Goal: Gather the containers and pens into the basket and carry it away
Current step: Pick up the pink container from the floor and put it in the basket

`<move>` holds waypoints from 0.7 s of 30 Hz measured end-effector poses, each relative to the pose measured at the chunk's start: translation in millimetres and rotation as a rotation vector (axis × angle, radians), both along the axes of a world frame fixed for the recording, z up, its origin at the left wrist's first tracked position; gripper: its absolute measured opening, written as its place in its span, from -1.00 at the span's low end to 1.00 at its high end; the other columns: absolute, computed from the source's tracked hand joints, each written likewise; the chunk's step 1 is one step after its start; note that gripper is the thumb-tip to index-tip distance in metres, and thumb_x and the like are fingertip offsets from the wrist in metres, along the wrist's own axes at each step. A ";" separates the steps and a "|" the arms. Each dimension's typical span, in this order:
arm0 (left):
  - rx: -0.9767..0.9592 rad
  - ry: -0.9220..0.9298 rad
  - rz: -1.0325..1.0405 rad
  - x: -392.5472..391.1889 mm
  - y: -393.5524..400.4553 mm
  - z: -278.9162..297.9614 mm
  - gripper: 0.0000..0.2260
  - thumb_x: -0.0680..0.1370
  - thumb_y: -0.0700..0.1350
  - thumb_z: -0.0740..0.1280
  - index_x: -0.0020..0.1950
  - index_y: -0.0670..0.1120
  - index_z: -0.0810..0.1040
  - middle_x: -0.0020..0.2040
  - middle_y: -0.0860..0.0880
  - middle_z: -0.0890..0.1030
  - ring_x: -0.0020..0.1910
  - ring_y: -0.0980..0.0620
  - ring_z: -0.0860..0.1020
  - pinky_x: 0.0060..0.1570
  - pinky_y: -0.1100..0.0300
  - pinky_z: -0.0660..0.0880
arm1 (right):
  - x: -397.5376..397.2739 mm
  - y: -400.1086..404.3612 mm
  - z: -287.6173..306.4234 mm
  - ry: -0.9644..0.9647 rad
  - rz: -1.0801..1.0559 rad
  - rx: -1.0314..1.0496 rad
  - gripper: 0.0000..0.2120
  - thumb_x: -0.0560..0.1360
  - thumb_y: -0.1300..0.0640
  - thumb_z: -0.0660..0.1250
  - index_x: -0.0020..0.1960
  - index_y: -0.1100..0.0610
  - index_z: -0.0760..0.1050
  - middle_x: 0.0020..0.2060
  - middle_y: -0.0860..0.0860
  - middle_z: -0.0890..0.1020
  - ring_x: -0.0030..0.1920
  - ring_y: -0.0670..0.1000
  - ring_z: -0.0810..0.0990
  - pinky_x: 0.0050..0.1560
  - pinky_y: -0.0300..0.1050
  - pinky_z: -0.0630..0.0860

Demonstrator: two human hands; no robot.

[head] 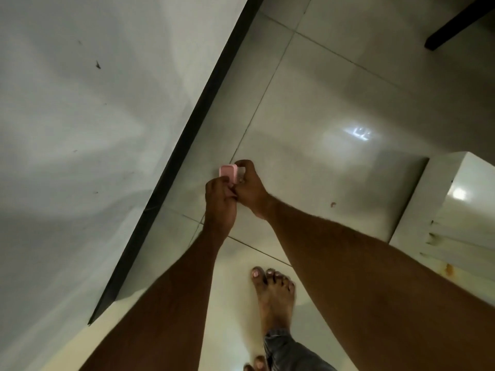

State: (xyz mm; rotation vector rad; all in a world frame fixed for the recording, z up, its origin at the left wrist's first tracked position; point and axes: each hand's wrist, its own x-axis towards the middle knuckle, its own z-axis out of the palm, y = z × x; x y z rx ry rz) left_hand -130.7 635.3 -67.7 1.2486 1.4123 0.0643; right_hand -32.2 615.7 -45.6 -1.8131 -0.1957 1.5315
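A small pink box-shaped container [227,174] is held out in front of me, above the tiled floor. My left hand [220,205] grips its lower end with curled fingers. My right hand [249,186] curls round its right side, fingertips on the top corner. Much of the container is hidden behind the two hands. No basket and no pens are in view.
A white wall [80,129] with a dark skirting strip [184,145] runs along the left. A white cabinet [450,210] stands at the right. A dark furniture leg [455,25] shows at the top right. My bare foot [274,295] is on the glossy tiles.
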 end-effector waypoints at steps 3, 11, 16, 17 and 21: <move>0.049 0.011 0.000 15.2 -8.2 32.9 -0.83 0.66 -0.23 0.25 0.21 -0.25 0.52 0.27 -0.17 0.42 0.12 -0.04 0.54 -0.15 0.33 0.59 | 14.8 -14.3 22.9 0.046 -0.110 0.012 -0.44 0.51 0.48 0.30 0.41 0.12 0.26 0.27 0.24 0.48 0.12 0.15 0.58 -0.19 -0.04 0.67; -0.023 0.018 0.039 59.7 -14.7 129.0 -0.60 0.62 -0.32 0.26 0.47 -0.19 0.38 0.38 -0.20 0.53 0.31 -0.16 0.56 0.00 0.27 0.61 | 53.7 -63.4 123.8 0.111 -0.364 0.066 -0.49 0.56 0.53 0.20 0.32 0.04 0.26 0.04 0.01 0.54 0.10 0.10 0.58 0.13 0.23 0.63; 0.076 -0.020 -0.163 83.4 -42.3 209.9 -0.70 0.61 -0.27 0.33 0.34 -0.20 0.55 0.27 -0.17 0.64 0.21 -0.14 0.63 0.04 0.16 0.63 | 65.2 -108.5 200.5 0.063 -0.515 0.146 -0.47 0.56 0.55 0.13 0.42 0.12 0.27 0.08 0.06 0.56 0.13 0.16 0.59 0.02 0.17 0.64; 0.082 -0.029 -0.179 86.7 -48.8 224.7 -0.71 0.60 -0.27 0.35 0.34 -0.21 0.56 0.26 -0.17 0.65 0.20 -0.14 0.64 0.10 0.08 0.64 | 67.1 -116.2 213.3 0.043 -0.539 0.154 -0.48 0.57 0.54 0.12 0.41 0.11 0.30 0.12 0.09 0.57 0.19 0.21 0.58 0.05 0.21 0.64; 0.110 -0.080 -0.247 104.9 -90.3 287.5 -0.71 0.58 -0.24 0.41 0.30 -0.20 0.55 0.23 -0.16 0.66 0.15 -0.15 0.65 0.15 -0.07 0.64 | 81.0 -158.4 282.2 -0.091 -0.616 0.180 -0.57 0.65 0.45 0.10 0.37 0.05 0.38 0.25 0.12 0.57 0.27 0.23 0.57 -0.02 0.10 0.70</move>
